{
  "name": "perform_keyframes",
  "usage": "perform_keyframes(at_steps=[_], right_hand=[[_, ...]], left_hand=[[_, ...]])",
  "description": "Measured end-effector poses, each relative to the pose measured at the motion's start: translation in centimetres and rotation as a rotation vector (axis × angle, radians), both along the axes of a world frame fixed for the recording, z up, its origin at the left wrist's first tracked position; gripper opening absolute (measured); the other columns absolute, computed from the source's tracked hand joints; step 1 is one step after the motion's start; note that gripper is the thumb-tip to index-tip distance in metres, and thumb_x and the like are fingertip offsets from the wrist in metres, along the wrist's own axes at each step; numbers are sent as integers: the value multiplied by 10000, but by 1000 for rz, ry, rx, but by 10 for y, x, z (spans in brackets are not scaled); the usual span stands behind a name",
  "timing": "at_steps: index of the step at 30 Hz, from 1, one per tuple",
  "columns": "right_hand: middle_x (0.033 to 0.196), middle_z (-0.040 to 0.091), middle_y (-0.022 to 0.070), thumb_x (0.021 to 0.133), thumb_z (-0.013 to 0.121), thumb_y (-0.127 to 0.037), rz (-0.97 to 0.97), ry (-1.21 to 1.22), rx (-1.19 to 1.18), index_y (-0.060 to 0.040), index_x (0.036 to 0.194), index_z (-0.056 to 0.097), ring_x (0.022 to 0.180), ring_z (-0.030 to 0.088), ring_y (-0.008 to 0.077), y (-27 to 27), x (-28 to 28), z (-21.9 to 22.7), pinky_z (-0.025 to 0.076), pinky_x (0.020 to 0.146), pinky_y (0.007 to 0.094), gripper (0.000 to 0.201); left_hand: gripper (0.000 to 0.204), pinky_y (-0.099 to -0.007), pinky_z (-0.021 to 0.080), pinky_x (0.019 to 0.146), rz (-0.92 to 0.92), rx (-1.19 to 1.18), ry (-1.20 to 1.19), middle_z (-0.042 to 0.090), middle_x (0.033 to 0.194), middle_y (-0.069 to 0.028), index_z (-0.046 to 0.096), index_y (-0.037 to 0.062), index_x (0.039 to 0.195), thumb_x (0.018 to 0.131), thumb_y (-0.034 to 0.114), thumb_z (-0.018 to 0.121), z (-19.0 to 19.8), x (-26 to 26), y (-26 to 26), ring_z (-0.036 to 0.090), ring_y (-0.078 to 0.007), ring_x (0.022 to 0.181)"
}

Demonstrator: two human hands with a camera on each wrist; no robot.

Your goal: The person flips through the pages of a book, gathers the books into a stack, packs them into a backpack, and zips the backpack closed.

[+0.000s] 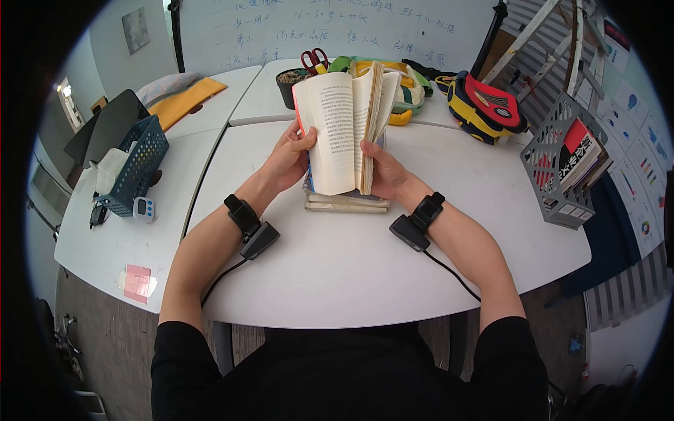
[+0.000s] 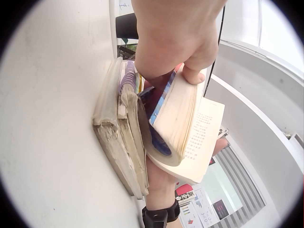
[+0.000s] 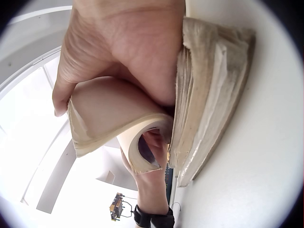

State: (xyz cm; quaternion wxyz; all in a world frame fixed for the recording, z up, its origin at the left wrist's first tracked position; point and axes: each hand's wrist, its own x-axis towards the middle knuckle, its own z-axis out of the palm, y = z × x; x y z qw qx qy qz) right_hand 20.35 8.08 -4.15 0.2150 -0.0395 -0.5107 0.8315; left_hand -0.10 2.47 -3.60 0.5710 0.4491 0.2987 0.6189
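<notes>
An open paperback book [image 1: 333, 133] with printed pages is held up over the table, in front of me. My left hand [image 1: 286, 158] grips its left side, thumb on the page and fingers behind the cover. On the other side my right hand [image 1: 386, 170] holds the right-hand pages, its thumb at their edge. In the right wrist view these pages [image 3: 114, 107] bend in a curve under the thumb. Below the book lies a stack of worn books [image 1: 347, 203], whose frayed edges and a purple spiral binding [image 2: 127, 78] show in the left wrist view.
A blue basket [image 1: 144, 165] and a small white timer [image 1: 144, 208] stand at the left. Behind the book are a potted plant [image 1: 288, 88], red-handled scissors [image 1: 314, 59] and a yellow-green bag [image 1: 414, 88]. A red-yellow pouch [image 1: 484, 109] and a grey book rack [image 1: 562, 168] are at the right.
</notes>
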Motion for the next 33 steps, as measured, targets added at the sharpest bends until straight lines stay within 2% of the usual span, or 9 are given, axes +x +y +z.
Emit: perform_keyframes(at_steps=[33], right_hand=[[1307, 498, 124, 796, 701, -455, 2, -25, 1, -53, 1379, 341, 1210, 502, 232, -1, 1, 3, 414, 1037, 398, 794]], left_hand=[[444, -373, 457, 984, 5, -8, 11, 548, 1269, -22, 374, 155, 1371, 960, 200, 535, 2, 1, -1, 543, -148, 1156]])
